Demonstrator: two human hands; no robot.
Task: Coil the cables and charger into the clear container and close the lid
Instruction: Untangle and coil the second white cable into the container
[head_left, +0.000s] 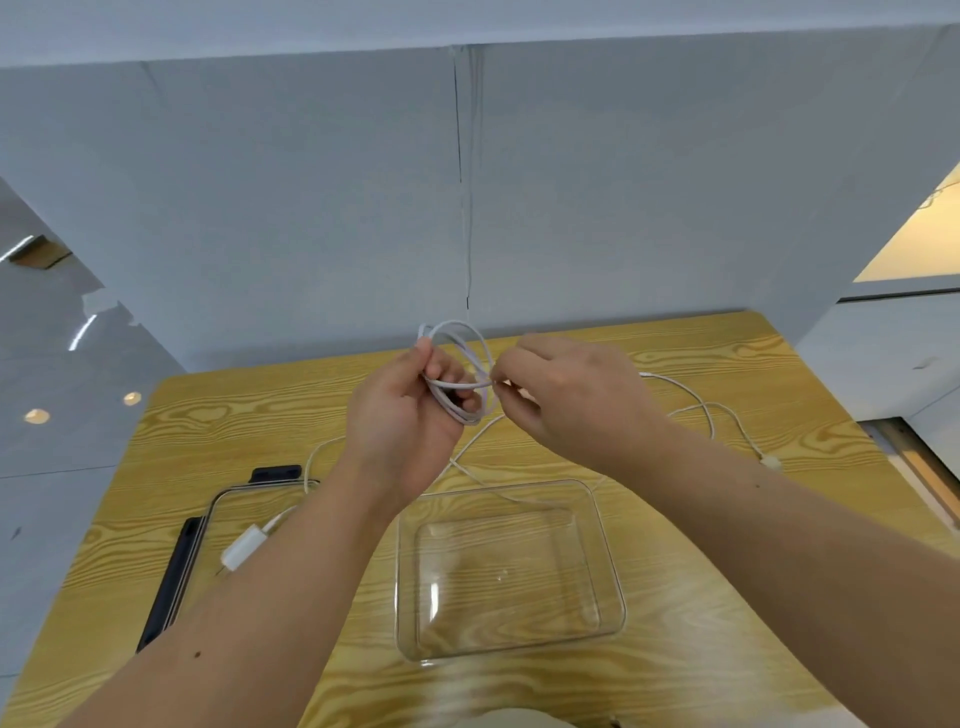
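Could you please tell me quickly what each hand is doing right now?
Left hand: closed around the coiled white cable.
Right hand: pinching the same cable beside the coil.

Above the wood-grain tabletop (208, 415), the left hand (400, 410) grips a white cable (457, 364) gathered into several loops. The right hand (566, 400) pinches a strand at the coil's right side. The loose tail drops to the far rim of the open clear container (506, 644). At left, a white charger (244, 545) lies on the black-latched lid (169, 587). At right, a second cable (711, 415) lies uncoiled.
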